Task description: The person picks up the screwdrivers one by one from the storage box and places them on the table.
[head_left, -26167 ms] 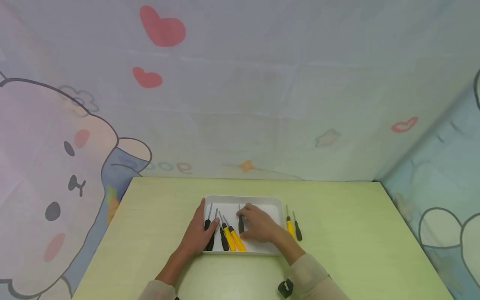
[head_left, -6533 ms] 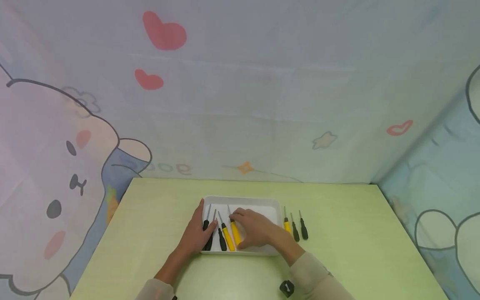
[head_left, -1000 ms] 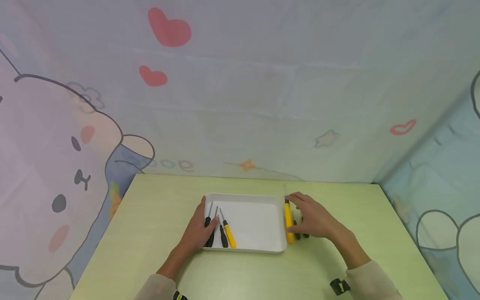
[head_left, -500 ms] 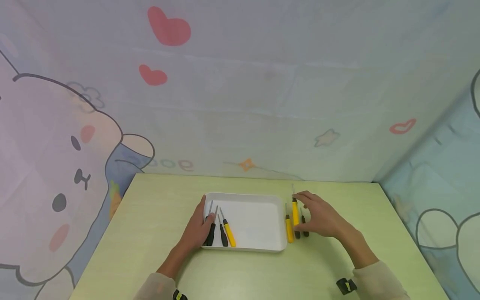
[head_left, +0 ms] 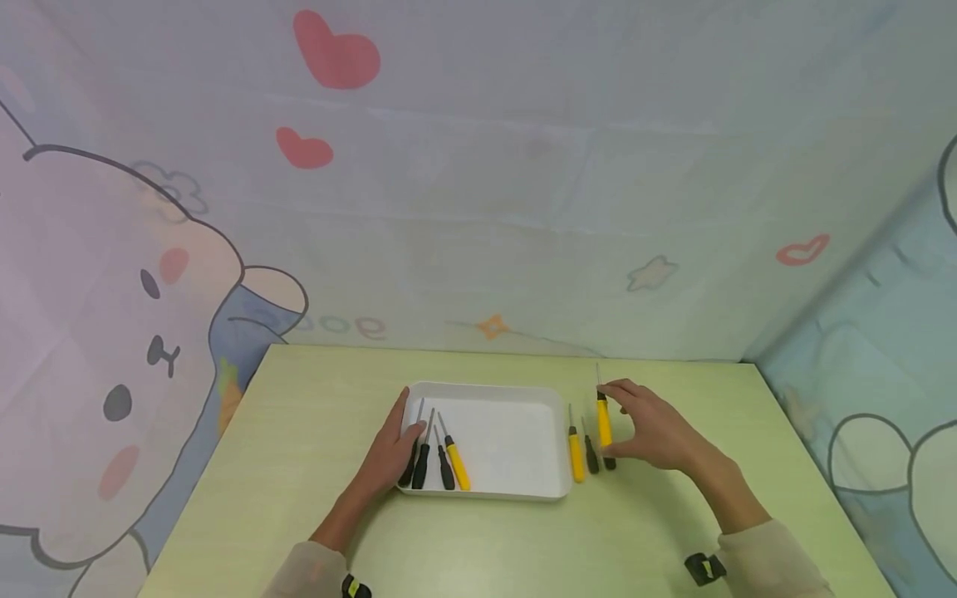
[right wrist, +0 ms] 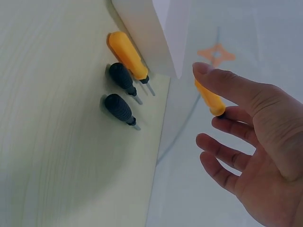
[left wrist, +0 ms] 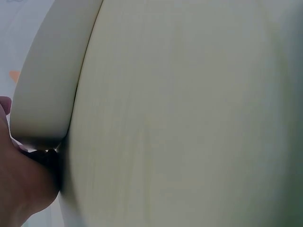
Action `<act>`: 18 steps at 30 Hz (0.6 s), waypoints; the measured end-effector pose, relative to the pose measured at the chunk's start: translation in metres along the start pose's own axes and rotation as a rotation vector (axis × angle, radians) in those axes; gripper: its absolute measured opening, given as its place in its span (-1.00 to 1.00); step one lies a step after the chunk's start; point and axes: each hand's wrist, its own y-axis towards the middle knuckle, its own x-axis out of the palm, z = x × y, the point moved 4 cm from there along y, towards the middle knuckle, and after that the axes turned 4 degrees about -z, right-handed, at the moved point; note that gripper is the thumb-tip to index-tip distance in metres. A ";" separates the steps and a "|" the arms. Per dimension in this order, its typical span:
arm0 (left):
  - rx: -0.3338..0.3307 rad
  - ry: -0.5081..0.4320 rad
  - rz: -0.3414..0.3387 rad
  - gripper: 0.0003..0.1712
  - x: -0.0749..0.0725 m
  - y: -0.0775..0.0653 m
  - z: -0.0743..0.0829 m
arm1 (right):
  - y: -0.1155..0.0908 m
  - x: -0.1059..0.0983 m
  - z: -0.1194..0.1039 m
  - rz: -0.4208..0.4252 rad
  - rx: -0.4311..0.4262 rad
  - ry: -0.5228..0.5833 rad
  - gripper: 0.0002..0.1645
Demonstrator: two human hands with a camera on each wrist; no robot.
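My left hand [head_left: 387,453] grips the left end of the white tray [head_left: 516,448], thumb over the rim; in the left wrist view the hand [left wrist: 23,184] sits at the tray's outer wall [left wrist: 52,80]. Inside the tray's left part lie a yellow-handled screwdriver [head_left: 457,467] and three black-handled screwdrivers [head_left: 444,473]. Right of the tray, my right hand [head_left: 658,428] pinches another yellow-handled screwdriver [head_left: 604,422] between thumb and fingertips, raised above the table with its shaft pointing away. Below it lie two black-handled screwdrivers [right wrist: 118,108], beside a yellow-handled screwdriver [right wrist: 128,54].
The pale wooden table [head_left: 478,548] ends at a printed cloth backdrop [head_left: 478,208]. The loose screwdrivers lie in a row close to the tray's right wall. Black straps [head_left: 705,569] are worn near the sleeves.
Since 6.5 seconds ago, my right hand has brought the yellow screwdriver out of the tray. In the last second it has moved right, past the row on the table. My left hand stays at the tray.
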 end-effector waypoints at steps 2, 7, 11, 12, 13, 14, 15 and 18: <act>-0.014 -0.002 -0.007 -0.17 0.000 -0.001 -0.001 | -0.001 0.001 0.003 -0.007 0.010 -0.003 0.11; -0.031 0.007 -0.006 -0.07 0.001 -0.001 -0.002 | -0.004 0.001 0.009 -0.015 0.025 -0.007 0.12; -0.004 0.025 0.013 -0.03 0.001 -0.001 -0.002 | -0.006 0.001 0.014 -0.016 0.035 -0.010 0.12; 0.003 0.025 0.017 -0.01 0.001 -0.001 -0.003 | -0.007 0.001 0.016 -0.013 0.034 -0.007 0.12; 0.006 0.024 0.020 0.00 0.001 -0.001 -0.003 | -0.007 0.001 0.017 -0.013 0.034 -0.004 0.12; 0.010 0.025 0.021 0.00 0.001 -0.001 -0.003 | -0.008 0.001 0.018 -0.012 0.033 -0.003 0.11; 0.010 0.024 0.022 0.00 0.000 -0.002 -0.003 | -0.008 0.002 0.019 -0.011 0.029 0.000 0.11; 0.008 0.018 0.022 0.00 -0.001 -0.003 -0.004 | -0.008 0.003 0.021 -0.010 0.020 0.007 0.11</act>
